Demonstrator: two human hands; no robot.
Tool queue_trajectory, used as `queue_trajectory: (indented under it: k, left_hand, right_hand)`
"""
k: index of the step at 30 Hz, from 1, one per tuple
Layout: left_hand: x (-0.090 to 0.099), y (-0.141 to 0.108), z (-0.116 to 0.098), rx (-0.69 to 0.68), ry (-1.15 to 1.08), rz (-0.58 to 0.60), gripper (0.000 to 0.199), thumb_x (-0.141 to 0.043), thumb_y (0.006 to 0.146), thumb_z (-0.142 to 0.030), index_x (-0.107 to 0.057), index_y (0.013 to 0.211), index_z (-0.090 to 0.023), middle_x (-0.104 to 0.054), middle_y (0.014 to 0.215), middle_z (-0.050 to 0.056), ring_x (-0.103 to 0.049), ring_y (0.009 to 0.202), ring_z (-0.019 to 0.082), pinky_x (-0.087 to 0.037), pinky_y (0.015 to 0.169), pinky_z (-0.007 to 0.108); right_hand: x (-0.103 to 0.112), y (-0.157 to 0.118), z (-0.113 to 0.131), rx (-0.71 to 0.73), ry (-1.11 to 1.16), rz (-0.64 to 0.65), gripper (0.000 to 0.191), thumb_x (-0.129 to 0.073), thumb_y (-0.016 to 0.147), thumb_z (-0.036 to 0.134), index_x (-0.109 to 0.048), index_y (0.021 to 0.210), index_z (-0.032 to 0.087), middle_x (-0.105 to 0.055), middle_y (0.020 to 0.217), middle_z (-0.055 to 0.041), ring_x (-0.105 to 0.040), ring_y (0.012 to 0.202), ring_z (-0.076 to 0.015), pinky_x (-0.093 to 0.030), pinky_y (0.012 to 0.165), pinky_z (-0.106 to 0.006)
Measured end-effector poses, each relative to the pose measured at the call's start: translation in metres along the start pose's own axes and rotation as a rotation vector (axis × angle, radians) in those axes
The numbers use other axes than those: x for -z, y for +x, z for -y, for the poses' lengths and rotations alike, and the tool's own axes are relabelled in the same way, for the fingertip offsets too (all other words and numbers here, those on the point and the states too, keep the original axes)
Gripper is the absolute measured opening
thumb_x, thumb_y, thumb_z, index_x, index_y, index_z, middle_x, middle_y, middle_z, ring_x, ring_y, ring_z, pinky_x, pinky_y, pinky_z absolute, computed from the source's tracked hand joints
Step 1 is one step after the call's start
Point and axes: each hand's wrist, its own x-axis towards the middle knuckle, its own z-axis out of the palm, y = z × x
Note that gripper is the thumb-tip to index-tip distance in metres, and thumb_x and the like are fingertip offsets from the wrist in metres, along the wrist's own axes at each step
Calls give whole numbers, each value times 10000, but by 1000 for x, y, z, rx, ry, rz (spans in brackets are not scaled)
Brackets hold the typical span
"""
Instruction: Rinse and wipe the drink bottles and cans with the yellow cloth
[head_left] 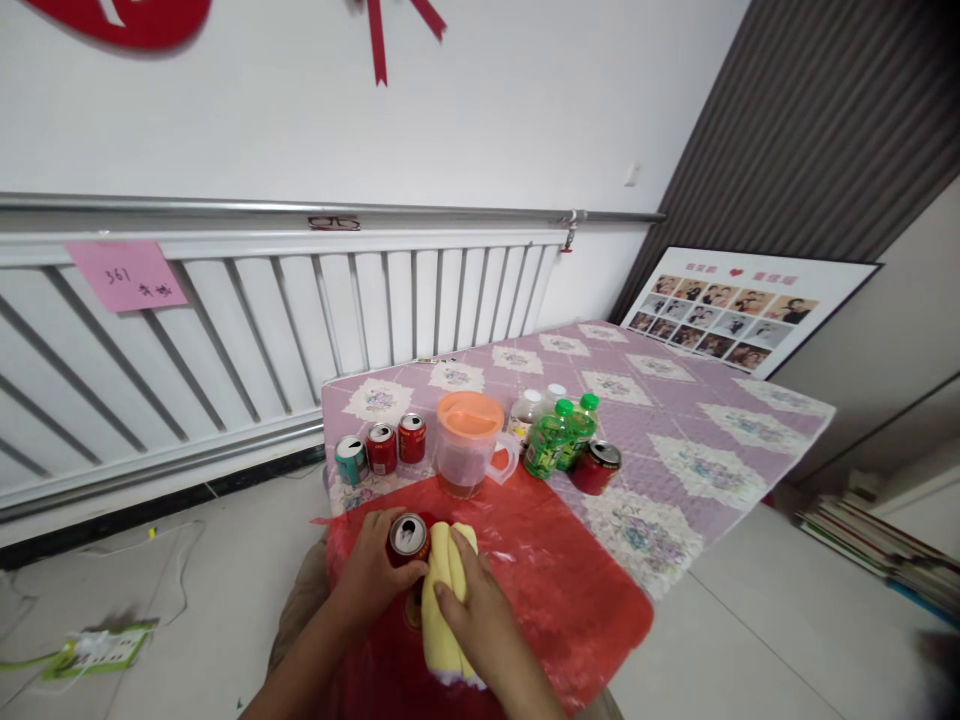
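My left hand (379, 560) is wrapped round an opened dark red drink can (409, 537), which stands upright with its top facing me. My right hand (476, 590) grips a folded yellow cloth (444, 610) right beside that can, with its fingers laid over the cloth's right side. Both hands are above a red plastic sheet (555, 580) spread over the near part of the table. Just beyond them stands a clear plastic pitcher (461, 465) with an orange lid and some liquid at its bottom. The undersides of the can and cloth are partly hidden.
Left of the pitcher are a teal can (351, 461) and two red cans (382, 449). To its right stand green-capped bottles (547, 440), white-capped bottles (523, 418) and a larger red can (598, 468). A radiator (360, 310) lines the wall; a photo board (739, 310) leans behind.
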Motion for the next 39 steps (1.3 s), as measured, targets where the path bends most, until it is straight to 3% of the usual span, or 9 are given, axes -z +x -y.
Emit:
queue_trajectory:
  k: [5, 8, 12, 19, 29, 32, 35, 37, 39]
  left_hand:
    - [19, 6, 9, 19, -198, 239, 807, -599, 626, -139, -347, 1390, -203, -491, 1413, 112, -475, 1298, 279, -373, 1099, 470]
    - [22, 8, 13, -18, -199, 276, 799, -566, 606, -101, -386, 1376, -215, -519, 1401, 91, -482, 1297, 270, -360, 1113, 459]
    - [15, 5, 14, 17, -165, 192, 772, -597, 622, -124, -405, 1365, -211, -568, 1347, 98, -562, 1210, 285, -439, 1044, 462]
    - [-3, -3, 13, -21, -81, -18, 726, -657, 612, -182, -443, 1305, -169, -538, 1313, 133, -502, 1247, 299, -392, 1071, 496]
    - [-15, -8, 10, -38, 39, -173, 456, -690, 625, -192, -551, 1059, -192, -596, 1067, 58, -573, 1036, 255, -461, 960, 469]
    - [-8, -6, 11, -26, -8, -104, 616, -688, 604, -185, -491, 1187, -181, -558, 1226, 99, -525, 1185, 286, -414, 1038, 485]
    - [7, -2, 12, -25, -92, 92, 792, -614, 622, -137, -350, 1366, -191, -467, 1411, 121, -448, 1315, 282, -374, 1097, 465]
    - [16, 0, 11, -45, -97, 201, 794, -558, 616, -96, -362, 1378, -204, -476, 1430, 100, -446, 1327, 271, -365, 1114, 446]
    - [21, 0, 8, -48, -67, 230, 761, -536, 602, -78, -423, 1342, -212, -521, 1399, 83, -477, 1303, 270, -373, 1112, 441]
  right_hand:
    - [-4, 2, -7, 23, 30, -18, 648, -476, 827, 216, -329, 1450, 118, -428, 1464, -138, -411, 1346, -234, -348, 1079, -354]
    - [-6, 2, -9, 25, 40, -28, 650, -479, 826, 222, -330, 1450, 114, -427, 1465, -140, -417, 1342, -238, -350, 1081, -360]
    - [-5, 0, -7, 32, 43, -31, 643, -471, 835, 245, -335, 1446, 98, -453, 1441, -163, -424, 1336, -260, -361, 1074, -391]
    - [0, 0, 2, 43, 52, -85, 657, -479, 839, 289, -321, 1457, 129, -416, 1468, -142, -404, 1348, -256, -342, 1091, -386]
    - [-23, 9, -21, 0, 82, -33, 653, -492, 827, 256, -348, 1435, 65, -436, 1444, -190, -402, 1351, -265, -343, 1088, -399]
    - [-21, 10, -22, 0, 83, -37, 663, -497, 825, 258, -337, 1440, 71, -427, 1455, -179, -393, 1358, -251, -324, 1104, -385]
    - [-17, 10, -21, -10, 85, -34, 679, -495, 824, 259, -311, 1451, 74, -417, 1464, -174, -384, 1364, -244, -322, 1106, -386]
    - [-14, 9, -18, 2, 94, -45, 680, -497, 821, 257, -310, 1450, 78, -409, 1470, -175, -383, 1364, -247, -322, 1106, -398]
    - [-10, 7, -13, 28, 112, -72, 672, -500, 823, 262, -317, 1449, 103, -407, 1475, -163, -388, 1360, -243, -317, 1110, -405]
